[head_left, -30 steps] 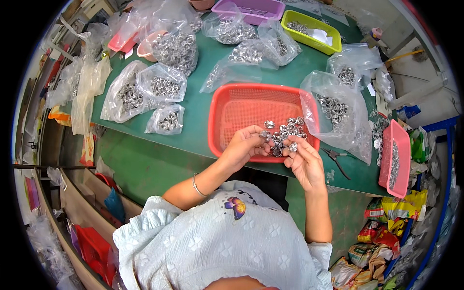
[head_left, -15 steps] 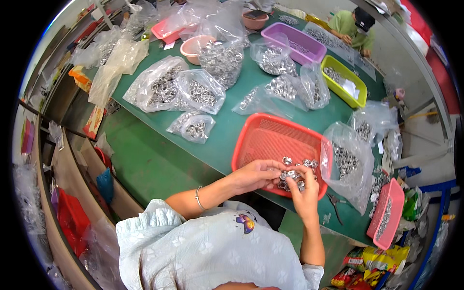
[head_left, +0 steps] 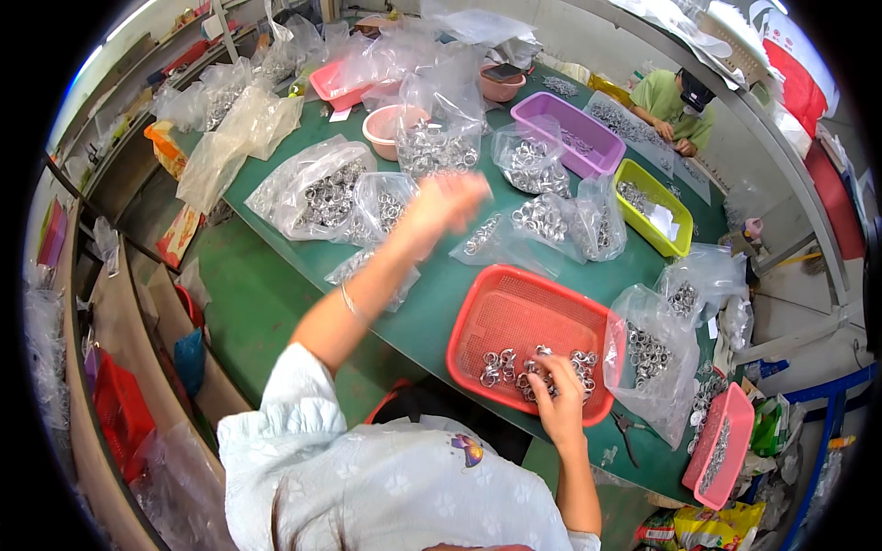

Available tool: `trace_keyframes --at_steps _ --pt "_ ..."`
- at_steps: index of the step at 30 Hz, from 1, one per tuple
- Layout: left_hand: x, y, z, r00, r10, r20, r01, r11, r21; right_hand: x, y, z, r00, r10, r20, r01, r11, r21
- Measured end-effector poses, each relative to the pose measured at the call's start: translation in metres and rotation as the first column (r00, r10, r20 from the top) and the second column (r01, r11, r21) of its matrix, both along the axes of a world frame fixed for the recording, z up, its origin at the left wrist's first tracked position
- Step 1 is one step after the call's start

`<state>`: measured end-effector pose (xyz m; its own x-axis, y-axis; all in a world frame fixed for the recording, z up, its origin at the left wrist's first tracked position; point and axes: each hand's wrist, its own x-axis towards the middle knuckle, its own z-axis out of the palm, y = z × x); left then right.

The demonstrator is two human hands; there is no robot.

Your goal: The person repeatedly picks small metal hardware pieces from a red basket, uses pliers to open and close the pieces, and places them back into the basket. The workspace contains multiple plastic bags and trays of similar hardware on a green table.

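My left hand (head_left: 448, 202) is stretched far over the table, smeared by motion, so its fingers and anything in them cannot be made out. It is just in front of a clear bag of silvery metal rings (head_left: 439, 147). My right hand (head_left: 560, 397) hovers at the near side of a red plastic basket (head_left: 505, 308), thumb and fingers curved but apart. Beneath and around its fingertips lie loose metal rings (head_left: 584, 365); nothing is plainly gripped. A smaller cluster of rings (head_left: 499, 365) lies left of that hand in the basket.
More clear bags of rings (head_left: 331, 197) cover the green table. A purple tub (head_left: 570, 138), a lime tray (head_left: 652, 207) and a pink basket (head_left: 721, 445) stand around it. Pliers (head_left: 627, 437) lie by the red basket. A co-worker (head_left: 675, 106) sits at the far right.
My left hand has left the red basket and swung forward and left toward the bags. My right hand stays at the rings. A separate ring cluster now shows at the basket's left. The view has shifted.
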<state>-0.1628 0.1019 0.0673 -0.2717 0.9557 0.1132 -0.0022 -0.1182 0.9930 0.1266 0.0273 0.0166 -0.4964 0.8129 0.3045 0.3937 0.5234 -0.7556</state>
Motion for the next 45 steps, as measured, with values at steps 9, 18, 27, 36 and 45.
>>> trace_keyframes --at_steps 9,18,27,36,45 --pt "-0.086 0.079 0.01 0.987 0.037 0.158 -0.055 0.992 0.112 0.019 -0.006 -0.01 0.998 -0.048 0.037 0.051 0.995 -0.084" --pt "0.101 -0.007 -0.041 0.549 -0.305 0.778 0.739 0.611 -0.282 0.031 -0.01 -0.027 0.966 -0.242 -0.095 0.249 0.965 0.077" --pt "0.276 0.132 0.004 0.586 -0.453 0.672 0.667 0.741 -0.081 0.03 -0.009 -0.038 0.957 -0.249 0.149 0.224 0.96 0.167" --pt "0.238 0.094 -0.023 0.735 -0.55 0.396 0.592 0.806 0.02 0.042 -0.004 -0.049 0.96 -0.28 0.002 0.278 0.956 0.094" --pt "0.113 -0.036 -0.082 0.317 -0.583 -0.748 0.632 0.718 -0.291 0.046 0.034 -0.041 0.947 -0.21 0.243 0.186 0.976 0.117"
